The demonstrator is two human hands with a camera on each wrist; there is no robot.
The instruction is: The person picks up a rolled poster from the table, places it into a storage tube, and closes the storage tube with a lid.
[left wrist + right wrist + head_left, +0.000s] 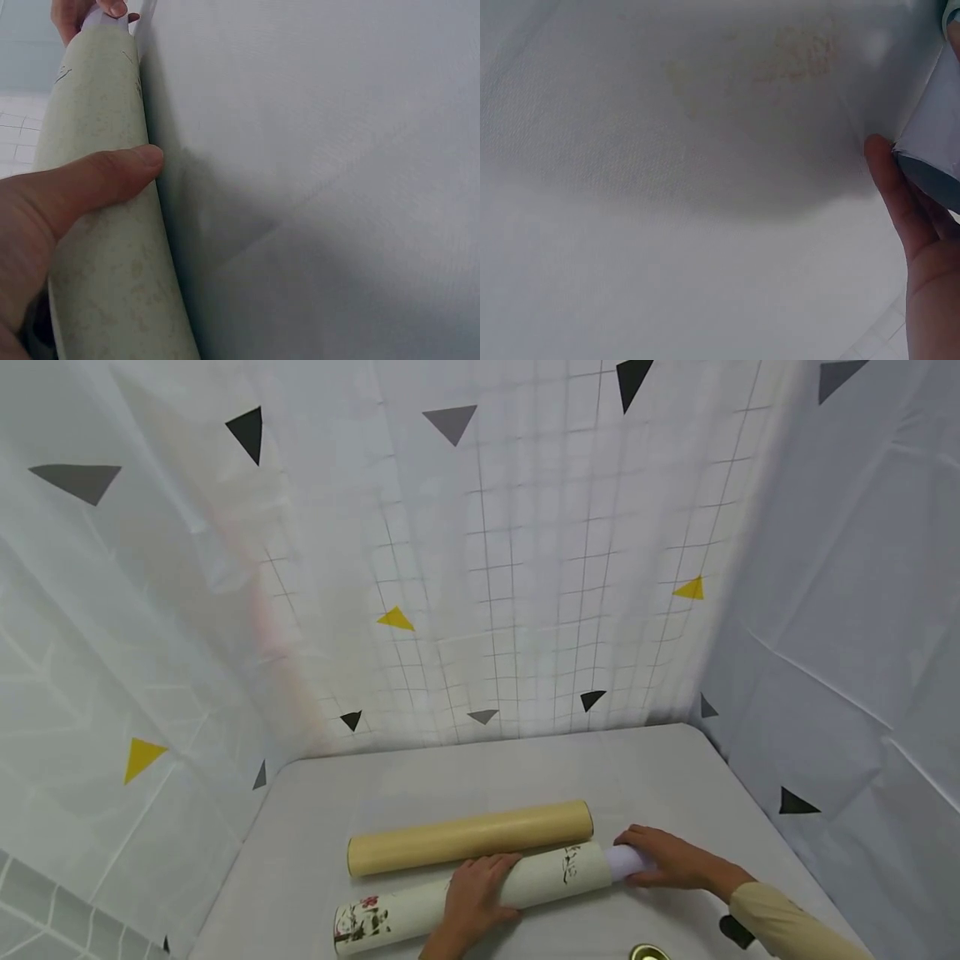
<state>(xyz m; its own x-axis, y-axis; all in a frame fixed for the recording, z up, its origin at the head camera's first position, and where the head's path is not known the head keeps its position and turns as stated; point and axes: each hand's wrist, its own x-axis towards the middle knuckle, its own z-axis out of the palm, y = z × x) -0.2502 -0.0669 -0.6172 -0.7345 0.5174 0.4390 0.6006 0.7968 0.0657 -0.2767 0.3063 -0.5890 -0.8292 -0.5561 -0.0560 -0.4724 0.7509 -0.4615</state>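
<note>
A pale green painted tube (540, 878) (105, 247) lies on the grey table (465, 777), with flower art at its left end. My left hand (474, 897) grips it near the middle, thumb (97, 180) over the top. A white paper roll (628, 860) (934, 154) sticks out of the tube's right end. My right hand (667, 857) holds that roll, fingers (911, 217) curled round it. A plain tan tube (468, 837) lies just behind, parallel to the green one.
A gold round cap (648, 952) sits at the table's near edge, with a small black object (735, 931) beside my right sleeve. White curtains with triangle prints close in the table at the back and both sides.
</note>
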